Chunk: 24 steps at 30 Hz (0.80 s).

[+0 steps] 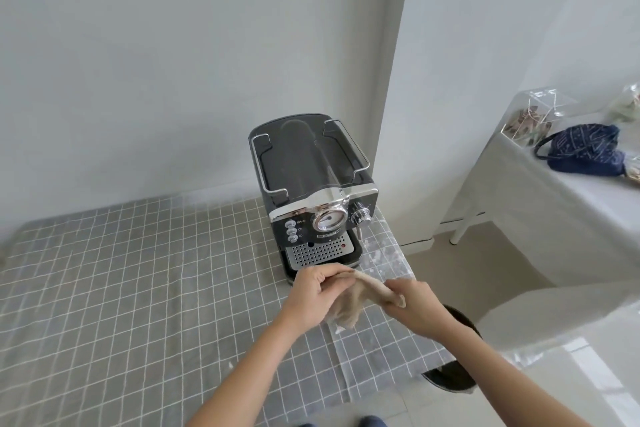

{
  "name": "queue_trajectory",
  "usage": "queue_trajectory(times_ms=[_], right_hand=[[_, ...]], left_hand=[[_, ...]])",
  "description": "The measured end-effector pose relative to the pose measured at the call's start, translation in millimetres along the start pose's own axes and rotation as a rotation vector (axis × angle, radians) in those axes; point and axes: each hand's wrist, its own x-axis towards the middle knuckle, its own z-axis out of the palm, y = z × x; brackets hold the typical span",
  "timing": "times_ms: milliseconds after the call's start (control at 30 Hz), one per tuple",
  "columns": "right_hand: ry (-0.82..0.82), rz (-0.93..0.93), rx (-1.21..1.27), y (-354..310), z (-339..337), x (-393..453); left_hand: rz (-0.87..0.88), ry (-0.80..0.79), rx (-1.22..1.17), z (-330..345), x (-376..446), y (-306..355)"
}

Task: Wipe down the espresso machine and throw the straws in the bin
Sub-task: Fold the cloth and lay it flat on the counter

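Observation:
A black and chrome espresso machine (311, 184) stands at the far right corner of the table, its gauge and perforated drip tray facing me. Just in front of its drip tray, both hands hold a beige cloth (349, 305). My left hand (318, 291) pinches the cloth's upper edge, and my right hand (412, 302) grips its other end, so the cloth is stretched between them with the rest hanging down above the table. A dark round bin (453, 381) sits on the floor past the table's right edge, partly hidden by my right forearm. No straws are visible.
The table carries a grey checked cloth (138, 288) under a clear plastic cover. To the right stands a white-covered side table (554, 191) with a dark blue bag (581, 149) and a clear box (533, 121). White walls rise behind the machine.

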Motion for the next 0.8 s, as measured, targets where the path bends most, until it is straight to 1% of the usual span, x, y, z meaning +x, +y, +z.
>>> queue_trajectory(times_ms=[67, 167, 200, 267, 300, 333, 433, 500, 533, 600, 667, 700, 800], right_hand=[[0.012, -0.014, 0.008, 8.9, 2.4, 0.4], [0.089, -0.078, 0.126, 19.8, -4.2, -0.9], [0.068, -0.087, 0.133, 22.0, -7.5, -0.9], [-0.079, -0.087, 0.052, 26.7, -12.7, 1.5], [-0.125, -0.077, 0.006, 30.6, -14.5, 4.7], [-0.116, -0.067, -0.017, 33.3, -18.1, 7.6], [0.085, -0.088, 0.007, 39.6, -34.6, 14.4], [0.206, -0.143, 0.018, 44.0, -42.2, 15.3], [0.244, -0.177, 0.024, 47.4, -43.2, 13.8], [0.269, -0.225, 0.011, 59.3, -38.1, 7.5], [0.215, -0.225, -0.078, 79.2, -22.2, -1.6], [0.148, -0.197, -0.130, 89.3, -10.9, -7.1], [-0.169, -0.018, -0.252, 106.4, 26.8, -24.3]], left_hand=[[-0.023, 0.022, 0.005, -2.6, 1.1, -1.2], [-0.078, 0.100, -0.012, -7.7, 0.8, -12.5], [-0.103, 0.117, -0.010, -8.2, 0.6, -16.2], [-0.159, 0.099, 0.035, -4.1, 1.8, -23.0], [-0.186, 0.080, 0.052, -0.4, 3.1, -26.4], [-0.200, 0.074, 0.051, 4.0, 4.9, -28.0], [-0.183, 0.102, -0.010, 16.0, 13.6, -25.8], [-0.129, 0.114, -0.007, 21.0, 17.0, -22.3], [-0.108, 0.106, -0.012, 23.9, 16.5, -20.9], [-0.092, 0.086, -0.002, 31.4, 10.8, -25.1], [-0.111, 0.036, 0.122, 43.8, -0.4, -39.1], [-0.134, -0.034, 0.211, 51.2, -8.0, -48.3], [-0.234, -0.339, 0.479, 74.0, -31.4, -78.6]])
